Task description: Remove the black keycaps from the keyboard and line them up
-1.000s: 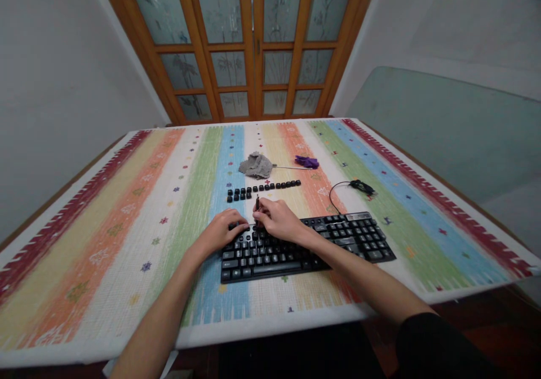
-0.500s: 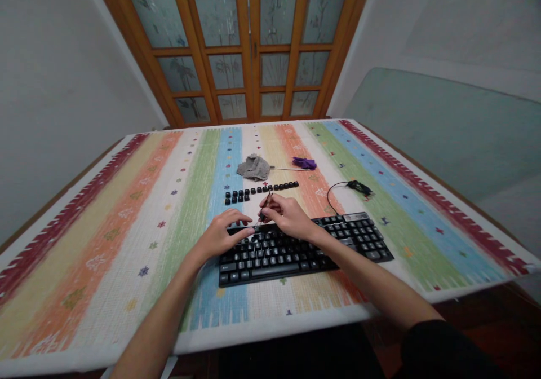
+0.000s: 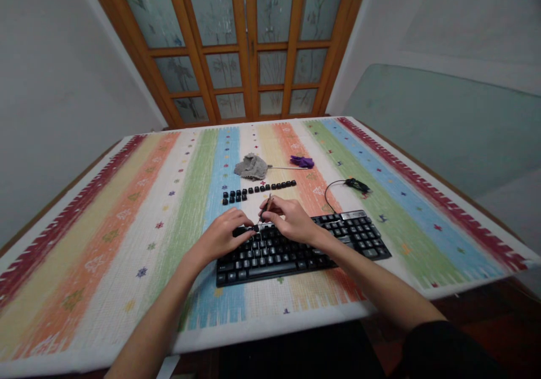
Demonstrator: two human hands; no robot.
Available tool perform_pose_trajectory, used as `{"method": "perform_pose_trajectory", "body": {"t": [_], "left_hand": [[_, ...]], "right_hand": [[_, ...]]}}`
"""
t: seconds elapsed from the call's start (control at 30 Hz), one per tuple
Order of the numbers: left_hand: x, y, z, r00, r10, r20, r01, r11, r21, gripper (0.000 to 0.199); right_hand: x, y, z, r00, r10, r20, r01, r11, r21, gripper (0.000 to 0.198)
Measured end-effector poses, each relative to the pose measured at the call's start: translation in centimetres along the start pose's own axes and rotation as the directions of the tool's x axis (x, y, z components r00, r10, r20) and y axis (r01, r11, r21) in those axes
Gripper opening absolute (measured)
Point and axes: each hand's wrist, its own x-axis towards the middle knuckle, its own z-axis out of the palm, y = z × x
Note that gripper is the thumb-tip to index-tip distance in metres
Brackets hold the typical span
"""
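Observation:
A black keyboard [image 3: 270, 269] lies on the striped cloth, with both hands over its upper left part. My left hand [image 3: 224, 233] has its thumb and index finger closed around a small black keycap [image 3: 256, 228] at the keyboard's top edge. In my right hand [image 3: 291, 219] is a thin tool with a dark handle [image 3: 265, 207], pinched between thumb and fingers. Its narrow tip points down beside the keycap; the exact kind of tool is too small to tell. The right hand hides some of the keys behind it.
Loose black keycaps [image 3: 251, 190] stand in two rows beyond the keyboard. Farther back lie a grey cloth [image 3: 251, 167], a thin rod [image 3: 287, 168] and a purple cloth [image 3: 301, 162]. The keyboard's bundled cable [image 3: 357, 185] rests at the right.
My left thumb and index finger have drawn together on the keycap, which now shows between them. The right hand keeps the tool in nearly the same place. The view has shifted slightly.

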Motion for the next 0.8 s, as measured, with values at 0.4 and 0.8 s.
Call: {"method": "perform_pose_trajectory", "body": {"t": [0.4,0.8], "left_hand": [[2.0,-0.9,-0.5,0.993,0.013,-0.118,-0.004,0.997,0.083,0.012],[6.1,-5.3,0.6,0.997,-0.047,-0.065,0.072,0.883,0.464,0.009]], "right_hand": [[-0.4,0.6,-0.4,0.997,0.015,-0.075,-0.015,1.000,0.001,0.005],[-1.2,1.4,-0.9,0.992,0.060,-0.107,-0.054,0.997,0.055,0.007]]}}
